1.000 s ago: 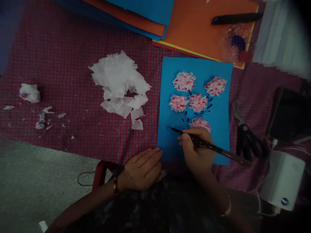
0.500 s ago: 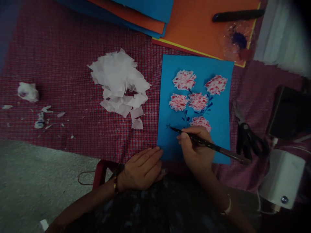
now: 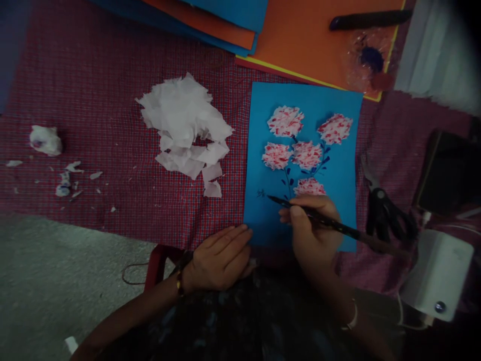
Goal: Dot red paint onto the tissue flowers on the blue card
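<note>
A blue paper sheet [image 3: 338,170] lies on the red checked cloth [image 3: 93,100], bearing several pink-and-white tissue flowers [image 3: 285,121] with dark painted stems. My right hand [image 3: 311,230] is closed round a thin dark paintbrush [image 3: 338,228], its tip resting on the sheet just right of a small dark mark [image 3: 260,193]. My left hand [image 3: 221,258] lies flat with fingers stretched out, its fingertips pressing the sheet's lower left corner.
A heap of torn white tissue [image 3: 186,125] lies left of the sheet. A crumpled wad [image 3: 45,139] and scraps sit far left. Black scissors [image 3: 385,210] lie to the right, near a white device [image 3: 438,273]. Orange and blue card [image 3: 300,35] with a paint blob [image 3: 370,57] is behind.
The brush tip has drawn back slightly to the right, away from the small dark mark, and my right hand shifted with it. My left hand has stayed put.
</note>
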Available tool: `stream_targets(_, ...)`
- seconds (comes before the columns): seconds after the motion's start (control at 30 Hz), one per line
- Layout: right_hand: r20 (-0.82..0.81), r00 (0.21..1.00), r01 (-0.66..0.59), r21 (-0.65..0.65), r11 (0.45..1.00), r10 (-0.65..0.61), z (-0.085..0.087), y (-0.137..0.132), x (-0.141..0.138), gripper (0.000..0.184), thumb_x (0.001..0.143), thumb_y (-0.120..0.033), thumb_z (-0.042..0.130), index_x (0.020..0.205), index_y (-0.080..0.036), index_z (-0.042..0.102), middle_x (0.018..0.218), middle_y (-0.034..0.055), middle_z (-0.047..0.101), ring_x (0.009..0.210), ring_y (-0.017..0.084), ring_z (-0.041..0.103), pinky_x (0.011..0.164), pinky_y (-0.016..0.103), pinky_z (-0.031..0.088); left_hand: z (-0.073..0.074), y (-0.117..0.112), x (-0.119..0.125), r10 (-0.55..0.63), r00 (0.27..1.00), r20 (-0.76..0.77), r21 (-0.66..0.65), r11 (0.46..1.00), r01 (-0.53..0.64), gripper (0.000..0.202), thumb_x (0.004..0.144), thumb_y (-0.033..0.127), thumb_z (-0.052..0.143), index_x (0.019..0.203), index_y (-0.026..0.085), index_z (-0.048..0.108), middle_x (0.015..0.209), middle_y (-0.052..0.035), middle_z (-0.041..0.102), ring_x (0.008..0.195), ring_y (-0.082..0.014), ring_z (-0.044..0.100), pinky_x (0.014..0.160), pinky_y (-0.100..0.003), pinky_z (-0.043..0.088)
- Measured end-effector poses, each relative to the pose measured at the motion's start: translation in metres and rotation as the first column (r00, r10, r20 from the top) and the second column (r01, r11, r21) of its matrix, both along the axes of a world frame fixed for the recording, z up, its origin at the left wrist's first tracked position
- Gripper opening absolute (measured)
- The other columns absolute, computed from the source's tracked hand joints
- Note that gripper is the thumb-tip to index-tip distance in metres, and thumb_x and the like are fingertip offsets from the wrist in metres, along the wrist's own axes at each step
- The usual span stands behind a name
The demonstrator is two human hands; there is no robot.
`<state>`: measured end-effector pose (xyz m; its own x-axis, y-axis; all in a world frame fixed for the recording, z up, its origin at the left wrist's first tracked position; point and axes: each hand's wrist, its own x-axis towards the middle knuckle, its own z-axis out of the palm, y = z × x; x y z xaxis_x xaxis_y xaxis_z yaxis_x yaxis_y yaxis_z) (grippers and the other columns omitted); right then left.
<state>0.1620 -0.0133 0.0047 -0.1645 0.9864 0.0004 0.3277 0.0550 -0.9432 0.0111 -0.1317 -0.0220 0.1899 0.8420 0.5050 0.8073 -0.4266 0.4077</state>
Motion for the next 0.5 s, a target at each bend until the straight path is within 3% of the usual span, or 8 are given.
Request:
stream_targets(0.1,-0.104,0.994,0.049,0.026,0.998,-0.046,0.005,-0.002,0.001,0.008,0.087,-0.028,0.056,0.089,-0.023,0.062,0.062,-0.0035,0.057,0.049,0.009,0.053,0.045,0.024,0.043,0.000,0.000,0.000,0.002,1.000,0.001,-0.007,1.000,-0.002,0.017,0.086,0.027,0.059,0.089,0.011,0.063,0.109,-0.0120,0.069,0.111,-0.0238,0.062,0.093,-0.032,0.054)
stream_targets(0.27,-0.062,0.998,0.012,0.061,0.998,-0.008,0.007,-0.006,0.007,0.010,0.085,-0.029,0.059,0.079,-0.021,0.062,0.054,-0.0044,0.053,0.044,0.009,0.050,0.042,0.024,0.041,0.002,0.001,0.001,0.010,1.000,-0.001,-0.006,1.000,-0.010,0.016,0.084,0.027,0.062,0.086,0.011,0.062,0.108,-0.0120,0.069,0.107,-0.0243,0.064,0.089,-0.032,0.055)
stream_targets(0.4,-0.021,0.999,-0.031,0.052,0.998,0.032,0.000,-0.012,0.013,0.001,0.083,-0.023,0.062,0.083,-0.023,0.061,0.064,-0.0039,0.059,0.051,0.011,0.057,0.045,0.024,0.045,0.002,0.001,0.002,0.013,1.000,-0.009,-0.011,1.000,-0.013,0.016,0.084,0.028,0.061,0.087,0.012,0.062,0.109,-0.0115,0.069,0.107,-0.0240,0.064,0.088,-0.032,0.055)
stream_targets(0.5,0.025,0.996,-0.085,0.034,0.996,0.084,-0.006,-0.017,0.015,0.006,0.081,-0.021,0.063,0.086,-0.024,0.060,0.073,-0.0032,0.061,0.058,0.011,0.060,0.050,0.025,0.047,0.001,0.000,0.002,0.029,0.999,-0.031,-0.007,1.000,-0.029,0.017,0.084,0.029,0.061,0.087,0.013,0.063,0.109,-0.0093,0.070,0.102,-0.0229,0.066,0.083,-0.031,0.056)
